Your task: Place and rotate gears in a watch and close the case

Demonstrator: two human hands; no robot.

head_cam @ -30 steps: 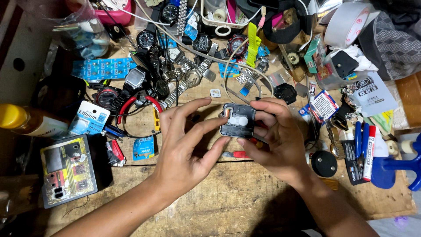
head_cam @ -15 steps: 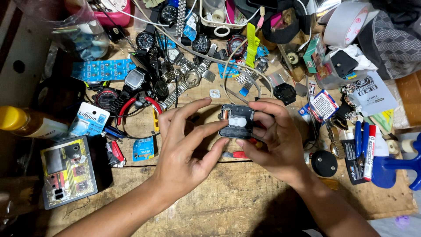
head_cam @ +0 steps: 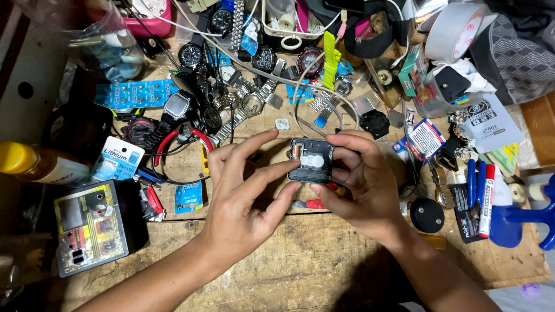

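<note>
Centrally, a small black clock movement (head_cam: 310,160) with a white disc on its face is held above the wooden desk (head_cam: 300,271), pinched between both hands. Right hand (head_cam: 361,182): fingers curled, clamped around its right and lower edges. Left hand (head_cam: 245,193): fingers spread, two fingertips touching its left edge, possibly steadying. Packages: blue battery strip (head_cam: 136,93), upper left; white-and-blue battery card (head_cam: 118,159), left; small blue card (head_cam: 189,196) beside the left hand.
</note>
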